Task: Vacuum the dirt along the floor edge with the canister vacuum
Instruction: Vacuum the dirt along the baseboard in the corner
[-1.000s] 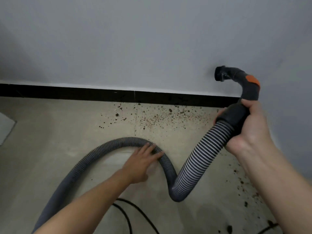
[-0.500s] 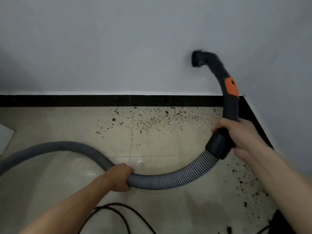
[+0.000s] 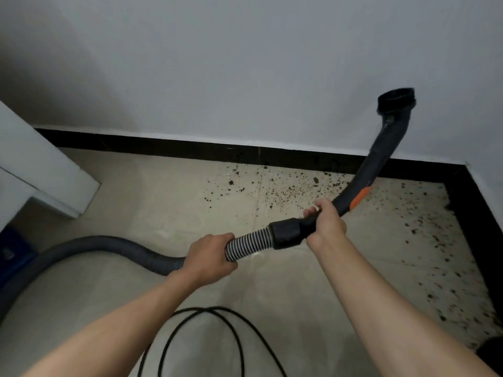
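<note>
Reaching both bare forearms forward and down, elbows out of view. Wrapping the left hand (image 3: 208,257) around the ribbed hose (image 3: 249,244), knuckles up, fingers curled under. Gripping the black handle (image 3: 288,232) with the right hand (image 3: 325,224), just ahead of the left grip, fingers curled over the top.

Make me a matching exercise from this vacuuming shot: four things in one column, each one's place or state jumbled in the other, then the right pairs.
1 left hand
2 right hand
3 brush nozzle
4 dirt

a scattered on the floor by the black skirting
b grips the ribbed hose
c raised in the air, in front of the wall
d grips the black handle

Pairs: 1-b, 2-d, 3-c, 4-a
</note>
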Motion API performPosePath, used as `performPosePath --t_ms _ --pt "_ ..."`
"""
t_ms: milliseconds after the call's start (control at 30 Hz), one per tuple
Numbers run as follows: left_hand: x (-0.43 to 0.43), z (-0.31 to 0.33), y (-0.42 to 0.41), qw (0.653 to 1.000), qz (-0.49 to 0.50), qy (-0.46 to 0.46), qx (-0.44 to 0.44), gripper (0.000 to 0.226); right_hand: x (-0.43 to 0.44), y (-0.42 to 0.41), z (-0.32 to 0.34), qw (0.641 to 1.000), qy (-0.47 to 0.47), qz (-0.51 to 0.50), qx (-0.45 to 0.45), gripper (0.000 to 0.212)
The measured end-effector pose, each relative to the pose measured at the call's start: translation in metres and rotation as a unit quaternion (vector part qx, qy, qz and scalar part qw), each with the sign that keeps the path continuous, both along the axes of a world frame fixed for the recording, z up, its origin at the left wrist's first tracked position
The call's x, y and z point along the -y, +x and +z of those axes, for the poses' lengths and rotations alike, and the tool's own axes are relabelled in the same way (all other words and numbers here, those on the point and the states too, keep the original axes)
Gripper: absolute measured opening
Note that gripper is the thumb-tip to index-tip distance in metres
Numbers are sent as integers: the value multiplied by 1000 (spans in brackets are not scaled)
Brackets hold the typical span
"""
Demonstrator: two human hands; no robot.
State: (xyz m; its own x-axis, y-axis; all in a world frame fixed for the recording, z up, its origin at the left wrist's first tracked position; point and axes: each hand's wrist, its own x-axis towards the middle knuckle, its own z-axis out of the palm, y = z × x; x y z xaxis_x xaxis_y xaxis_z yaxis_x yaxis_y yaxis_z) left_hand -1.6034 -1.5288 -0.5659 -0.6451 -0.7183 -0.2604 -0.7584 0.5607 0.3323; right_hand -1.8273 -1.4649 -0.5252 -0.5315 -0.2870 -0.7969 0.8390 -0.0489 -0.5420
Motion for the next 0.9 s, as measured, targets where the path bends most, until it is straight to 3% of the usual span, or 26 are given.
performPosePath --t_ms 100,233,333,367,433,500,567,667,767,833,900 --pt "-3 -2 29 998 25 43 35 22 8 10 -12 999 33 -15 28 18" --pt "0 12 48 983 61 174 11 16 16 25 -31 983 -144 55 99 31" --pt "-8 26 55 972 64 226 12 16 23 29 -44 965 -195 86 151 30" --pt "-10 29 58 979 65 190 34 15 29 32 -47 968 -176 95 153 27" --pt "-16 31 68 993 33 29 113 14 41 39 -49 988 -52 110 100 15" --pt "-23 26 76 983 -2 -118 143 18 51 45 -48 993 76 78 52 18" --pt "-27 22 78 977 -4 -173 125 25 55 46 -45 994 89 3 70 24" --pt "-21 31 80 994 47 -52 86 18 55 49 -41 983 -107 -44 141 27" --pt "-19 33 84 995 42 86 39 16 57 50 -41 936 -282 1 210 30" --pt "-22 28 87 985 60 160 20 19 60 53 -31 918 -323 52 223 38" --pt "-23 22 93 984 113 140 5 19 68 58 -15 943 -251 104 194 58"
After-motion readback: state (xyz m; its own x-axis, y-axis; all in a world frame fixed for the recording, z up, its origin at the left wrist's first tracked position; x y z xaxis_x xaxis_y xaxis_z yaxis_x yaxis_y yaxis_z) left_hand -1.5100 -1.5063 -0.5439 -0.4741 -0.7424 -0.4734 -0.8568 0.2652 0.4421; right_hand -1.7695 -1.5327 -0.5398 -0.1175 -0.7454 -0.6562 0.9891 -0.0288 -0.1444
